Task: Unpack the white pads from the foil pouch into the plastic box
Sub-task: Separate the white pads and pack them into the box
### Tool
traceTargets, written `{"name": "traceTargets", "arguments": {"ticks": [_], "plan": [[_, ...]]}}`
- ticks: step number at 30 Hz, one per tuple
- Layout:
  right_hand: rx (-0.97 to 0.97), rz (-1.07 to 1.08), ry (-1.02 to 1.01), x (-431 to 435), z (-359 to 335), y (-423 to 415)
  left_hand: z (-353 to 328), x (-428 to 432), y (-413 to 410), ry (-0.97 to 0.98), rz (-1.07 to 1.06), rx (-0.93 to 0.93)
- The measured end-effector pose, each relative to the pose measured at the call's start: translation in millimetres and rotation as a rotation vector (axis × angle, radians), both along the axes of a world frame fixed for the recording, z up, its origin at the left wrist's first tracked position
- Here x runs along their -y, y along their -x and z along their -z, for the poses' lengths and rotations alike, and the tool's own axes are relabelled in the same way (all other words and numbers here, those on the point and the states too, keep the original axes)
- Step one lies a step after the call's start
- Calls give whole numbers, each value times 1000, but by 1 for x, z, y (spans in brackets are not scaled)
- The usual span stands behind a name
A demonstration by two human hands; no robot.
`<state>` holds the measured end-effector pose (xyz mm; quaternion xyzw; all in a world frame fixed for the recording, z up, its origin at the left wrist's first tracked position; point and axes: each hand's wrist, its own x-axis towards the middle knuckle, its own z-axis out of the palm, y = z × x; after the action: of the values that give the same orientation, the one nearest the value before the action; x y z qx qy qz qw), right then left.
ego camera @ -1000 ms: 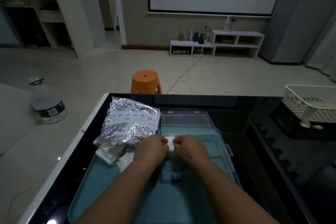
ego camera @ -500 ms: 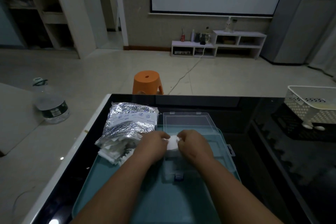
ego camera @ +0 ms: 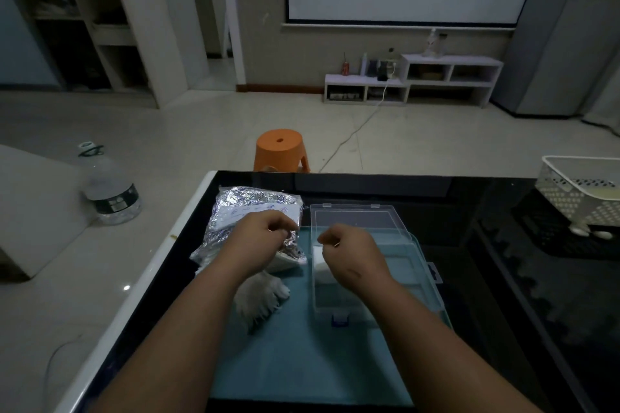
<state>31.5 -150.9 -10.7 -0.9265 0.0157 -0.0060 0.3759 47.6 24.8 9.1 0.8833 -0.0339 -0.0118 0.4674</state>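
Note:
The crinkled foil pouch (ego camera: 235,214) lies at the left of the teal tray (ego camera: 302,365), with a loose heap of white pads (ego camera: 261,298) spilling from its near end. The clear plastic box (ego camera: 421,282) stands open to the right, its lid (ego camera: 355,220) tipped back. One white pad (ego camera: 318,265) sits inside the box at its left wall. My left hand (ego camera: 265,241) hovers over the pouch's near end with fingers curled and nothing in them. My right hand (ego camera: 350,250) is over the box, loosely fisted, just above and right of that pad.
The tray rests on a black glass table (ego camera: 503,295) with a white edge. A white perforated basket (ego camera: 583,191) stands at the table's right. Beyond the far edge is an orange stool (ego camera: 280,149); a large water bottle (ego camera: 110,191) stands on the floor to the left.
Both hands were pressed together on a white pad over the box. They have now parted: the pad lies in the box and my left hand has moved left over the pouch.

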Motion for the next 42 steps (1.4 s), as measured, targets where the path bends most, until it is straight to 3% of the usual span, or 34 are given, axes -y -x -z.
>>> {"name": "traceTargets", "arguments": {"ticks": [7,12,26,42], "plan": [[-17,-48,25,-11,2,2,2,-24,2,-52,-9,-56],[-23,-104,68,-19,5,5,4,-43,6,-208,30,-71],[-54,-257,159,-39,8,13,3,-76,21,-582,352,-102],[63,-310,348,-49,23,16,13,-67,26,-620,415,-99]]}}
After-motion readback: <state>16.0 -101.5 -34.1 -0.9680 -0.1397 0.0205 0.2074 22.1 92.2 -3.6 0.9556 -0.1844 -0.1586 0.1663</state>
